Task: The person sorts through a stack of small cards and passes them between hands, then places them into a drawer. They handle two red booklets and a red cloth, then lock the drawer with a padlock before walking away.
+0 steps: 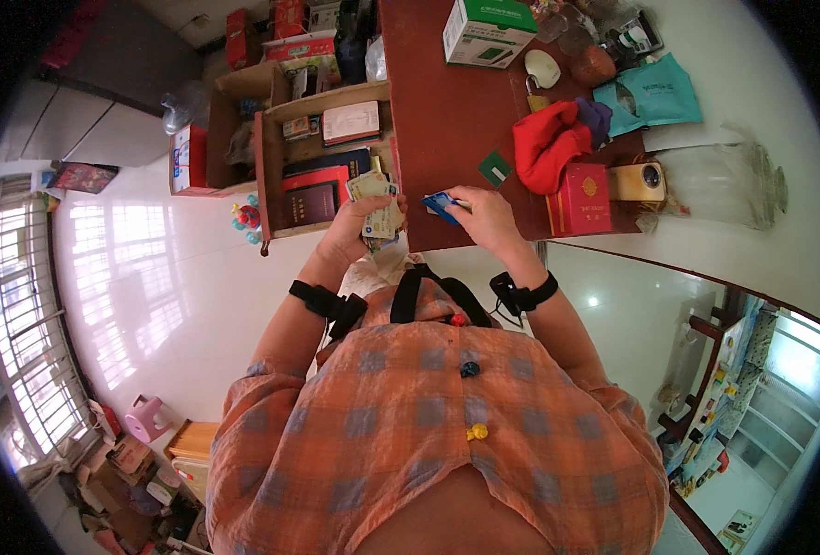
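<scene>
My left hand grips a fanned bunch of plastic cards, pale ones on top, in front of the open wooden drawer. Over the near edge of the reddish-brown tabletop, my right hand pinches blue cards. Whether these touch the wood is hard to tell. A dark green card lies flat just beyond my right hand. Inside the drawer are a dark red booklet, a red folder, a dark blue booklet and a stack of white-topped booklets.
A red cloth, a red box, a golden box, a padlock and a green-and-white box stand or lie on the table. Left of the drawer is a cardboard box. A toy sits beside the drawer front.
</scene>
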A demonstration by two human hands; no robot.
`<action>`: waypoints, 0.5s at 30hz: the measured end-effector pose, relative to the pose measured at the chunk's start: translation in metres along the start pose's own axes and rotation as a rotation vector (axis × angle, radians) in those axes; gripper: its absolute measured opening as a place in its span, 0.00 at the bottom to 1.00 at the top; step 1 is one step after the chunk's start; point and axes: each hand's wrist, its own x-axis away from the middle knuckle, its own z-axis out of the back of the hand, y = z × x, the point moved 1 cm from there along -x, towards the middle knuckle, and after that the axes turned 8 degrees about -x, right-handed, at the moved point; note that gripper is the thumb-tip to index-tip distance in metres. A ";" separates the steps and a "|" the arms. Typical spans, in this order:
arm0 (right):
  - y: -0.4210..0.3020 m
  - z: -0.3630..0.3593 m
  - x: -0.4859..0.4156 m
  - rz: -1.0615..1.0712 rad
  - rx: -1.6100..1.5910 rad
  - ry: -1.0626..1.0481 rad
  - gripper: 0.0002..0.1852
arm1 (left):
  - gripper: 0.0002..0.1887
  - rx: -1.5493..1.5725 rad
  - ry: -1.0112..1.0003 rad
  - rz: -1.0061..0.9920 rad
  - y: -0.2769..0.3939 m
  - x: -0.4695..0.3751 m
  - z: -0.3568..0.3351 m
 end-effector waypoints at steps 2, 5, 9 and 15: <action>0.004 -0.003 -0.002 0.043 0.099 -0.004 0.10 | 0.12 -0.004 0.042 0.028 -0.007 -0.006 0.000; 0.005 -0.024 0.000 0.137 0.195 0.053 0.11 | 0.12 -0.004 0.055 0.063 -0.015 -0.013 0.004; 0.004 -0.039 0.009 0.167 0.204 0.155 0.10 | 0.13 0.050 0.046 0.092 -0.021 -0.014 0.010; 0.010 -0.026 0.007 0.232 0.301 0.273 0.06 | 0.15 0.242 0.098 0.029 -0.025 -0.011 0.007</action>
